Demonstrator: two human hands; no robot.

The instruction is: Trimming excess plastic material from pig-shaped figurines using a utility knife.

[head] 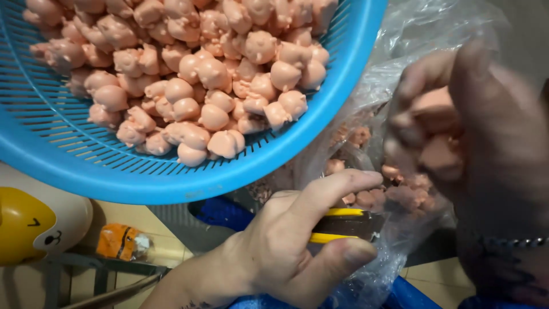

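A blue slotted plastic basket (320,126) fills the upper left, heaped with several small pink pig-shaped figures (200,74). At bottom centre, my left hand (274,252) grips a yellow-handled cutting tool (343,225), forefinger stretched along it toward a clear plastic bag (400,40). More pink figures (400,194) lie inside the bag. My right hand (492,143), blurred, is over the bag's mouth at the right and holds a few pink figures (434,109) in its fingers. A beaded bracelet (514,242) sits on that wrist.
A yellow and white rounded toy (28,223) lies at the lower left, with an orange packet (120,241) beside it on a pale floor. A grey metal frame (86,274) runs beneath them. Something blue (223,214) lies under the basket.
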